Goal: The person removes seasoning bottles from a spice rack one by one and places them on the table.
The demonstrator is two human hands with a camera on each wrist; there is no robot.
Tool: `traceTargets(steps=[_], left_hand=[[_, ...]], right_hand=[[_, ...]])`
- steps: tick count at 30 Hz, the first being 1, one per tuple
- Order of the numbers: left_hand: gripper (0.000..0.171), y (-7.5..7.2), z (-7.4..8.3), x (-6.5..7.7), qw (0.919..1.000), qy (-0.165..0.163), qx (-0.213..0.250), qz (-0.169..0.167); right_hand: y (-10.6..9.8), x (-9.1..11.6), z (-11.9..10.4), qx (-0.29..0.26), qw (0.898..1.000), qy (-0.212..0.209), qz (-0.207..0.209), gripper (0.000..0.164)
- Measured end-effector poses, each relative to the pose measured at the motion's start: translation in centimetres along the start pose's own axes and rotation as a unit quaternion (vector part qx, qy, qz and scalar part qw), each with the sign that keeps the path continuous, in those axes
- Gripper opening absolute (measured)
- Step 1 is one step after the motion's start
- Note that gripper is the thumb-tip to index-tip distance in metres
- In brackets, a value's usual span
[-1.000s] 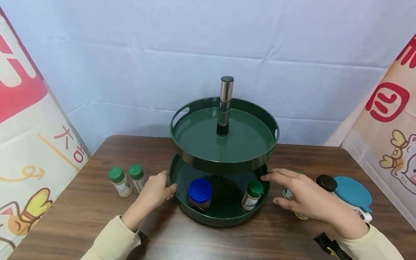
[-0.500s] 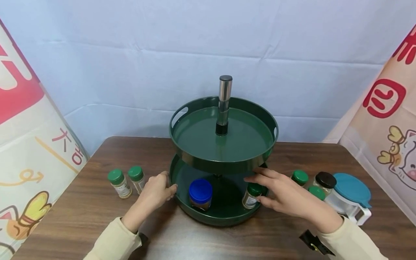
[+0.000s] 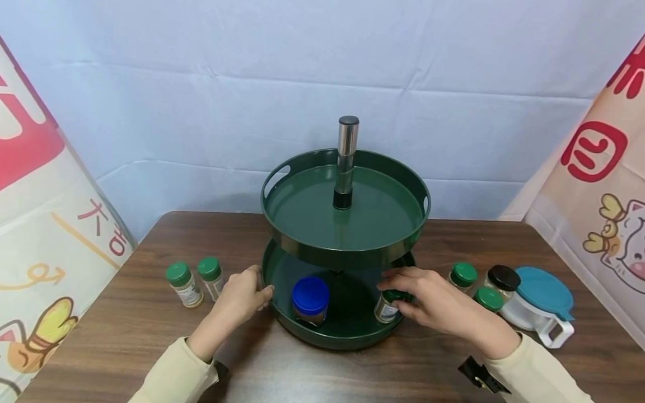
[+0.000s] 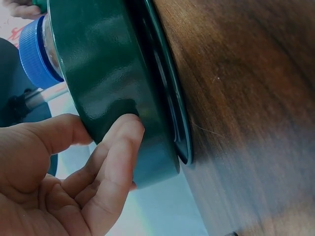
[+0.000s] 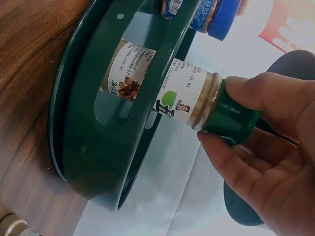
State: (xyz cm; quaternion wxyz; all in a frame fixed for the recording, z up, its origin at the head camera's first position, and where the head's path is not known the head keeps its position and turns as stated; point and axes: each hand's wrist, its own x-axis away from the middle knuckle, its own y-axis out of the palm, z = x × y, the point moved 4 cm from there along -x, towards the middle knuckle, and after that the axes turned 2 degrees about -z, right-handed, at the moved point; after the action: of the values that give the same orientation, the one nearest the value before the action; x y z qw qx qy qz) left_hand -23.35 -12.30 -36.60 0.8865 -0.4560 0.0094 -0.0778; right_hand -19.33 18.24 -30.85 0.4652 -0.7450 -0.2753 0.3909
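A two-tier dark green round rack stands mid-table, its upper tray (image 3: 307, 224) on a metal post (image 3: 345, 151). My left hand (image 3: 239, 296) pinches the left rim of the lower tray (image 3: 327, 341); the left wrist view shows thumb and fingers at its wall (image 4: 108, 64). At the tray's right side, my right hand (image 3: 428, 296) grips the green lid of a spice jar (image 3: 386, 312). In the right wrist view, thumb and fingers lie around that lid (image 5: 230, 115), and the jar stands inside the tray behind a handle slot. A blue-lidded jar (image 3: 310, 299) stands left of it.
Two green-lidded spice jars (image 3: 185, 286) stand left of the rack. To the right are two more green-lidded jars (image 3: 462, 275), a black-lidded jar (image 3: 503, 280) and a white handled container with a blue lid (image 3: 544, 291). The upper tray overhangs the lower one.
My right hand has moved left from beside the rack to the spice jar and taken hold of its green lid. The left hand stays at the lower tray's rim.
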Motion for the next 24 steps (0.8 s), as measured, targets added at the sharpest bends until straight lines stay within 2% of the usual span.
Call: traceTargets(steps=[16,19,24], left_hand=[[0.055,0.0,0.1,0.0,1.0,0.002,-0.01,0.0],[0.055,0.0,0.1,-0.1,0.9999,0.001,-0.012,0.0],[0.056,0.1,0.0,-0.1,0.9999,-0.001,-0.012,0.0]], right_hand=[[-0.5,0.4,-0.1,-0.016,1.0,0.017,0.001,0.036],[-1.4,0.6,-0.2,-0.013,1.0,0.019,0.018,0.037],[-3.4,0.8,-0.7,0.003,0.998,0.007,0.07,0.042]])
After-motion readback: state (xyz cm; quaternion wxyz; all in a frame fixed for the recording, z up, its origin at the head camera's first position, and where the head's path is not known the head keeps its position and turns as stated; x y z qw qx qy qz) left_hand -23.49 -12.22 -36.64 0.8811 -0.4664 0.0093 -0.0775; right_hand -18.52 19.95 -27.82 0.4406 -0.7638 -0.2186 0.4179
